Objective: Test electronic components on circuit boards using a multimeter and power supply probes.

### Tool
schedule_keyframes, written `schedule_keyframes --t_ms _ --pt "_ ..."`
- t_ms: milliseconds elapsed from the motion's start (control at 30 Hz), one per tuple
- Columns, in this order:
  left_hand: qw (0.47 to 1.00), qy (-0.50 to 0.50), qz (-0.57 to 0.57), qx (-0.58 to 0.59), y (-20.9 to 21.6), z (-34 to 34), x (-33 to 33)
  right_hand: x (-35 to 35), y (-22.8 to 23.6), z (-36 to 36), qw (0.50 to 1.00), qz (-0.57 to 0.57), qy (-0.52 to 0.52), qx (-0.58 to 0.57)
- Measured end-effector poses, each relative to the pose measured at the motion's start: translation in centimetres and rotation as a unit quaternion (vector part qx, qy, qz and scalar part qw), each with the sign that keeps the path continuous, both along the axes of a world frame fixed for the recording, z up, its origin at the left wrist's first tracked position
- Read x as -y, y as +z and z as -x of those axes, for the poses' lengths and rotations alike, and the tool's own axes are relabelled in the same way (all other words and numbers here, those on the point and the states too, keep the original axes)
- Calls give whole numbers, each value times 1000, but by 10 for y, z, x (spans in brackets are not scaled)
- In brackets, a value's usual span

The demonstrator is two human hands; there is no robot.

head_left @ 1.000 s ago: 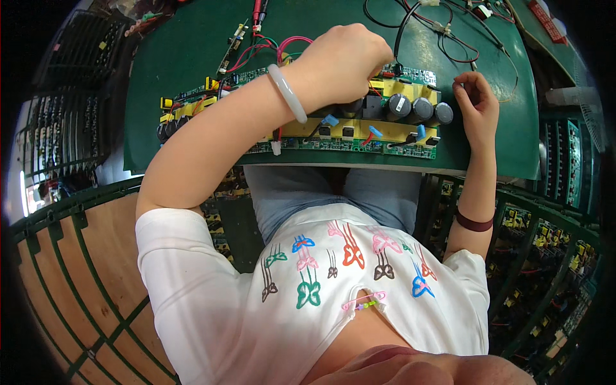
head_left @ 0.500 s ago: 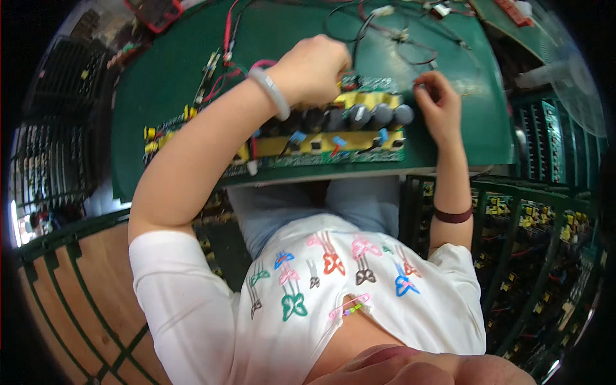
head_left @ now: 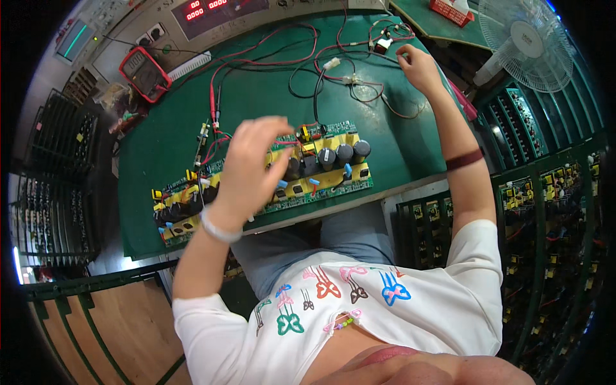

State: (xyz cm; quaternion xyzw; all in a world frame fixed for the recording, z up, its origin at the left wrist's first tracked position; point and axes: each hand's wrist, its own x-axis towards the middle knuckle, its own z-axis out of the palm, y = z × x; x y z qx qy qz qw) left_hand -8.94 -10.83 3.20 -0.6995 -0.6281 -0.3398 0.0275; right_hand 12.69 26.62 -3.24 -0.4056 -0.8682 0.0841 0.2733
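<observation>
A long circuit board (head_left: 289, 204) with yellow parts, round black capacitors (head_left: 344, 153) and small blue components lies along the front of the green table. My left hand (head_left: 247, 173) hovers over its middle, fingers curved and apart with nothing seen between them; it hides part of the board. My right hand (head_left: 423, 70) is at the back right, beside a black-and-white connector block (head_left: 383, 45) and loose wires. Its fingertips are bent together in a pinch next to a dark cable; what they hold, if anything, I cannot make out.
Red and black test leads (head_left: 212, 96) run across the green table (head_left: 256, 96). A red multimeter (head_left: 146, 74) and a panel with red digits (head_left: 212, 9) stand at the back. A white fan (head_left: 526, 42), a red basket (head_left: 452, 11) and racks of boards (head_left: 545, 244) are on the right.
My left hand has drawn back from the board's far edge, leftward and nearer me, and its fingers have spread. The right hand has reached away from beside the board to the wires. The view has shifted.
</observation>
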Motion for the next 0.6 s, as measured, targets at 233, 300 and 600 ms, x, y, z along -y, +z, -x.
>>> schedule_keyframes --t_ms 233,300,600 --pt "979 -35 23 201 -14 -31 111 -67 -15 70 969 19 -41 243" --pt "973 0 26 230 -25 -33 137 -81 -32 73 974 4 -14 227" --pt "931 36 29 361 -54 -27 168 -87 -46 44 996 49 49 60"
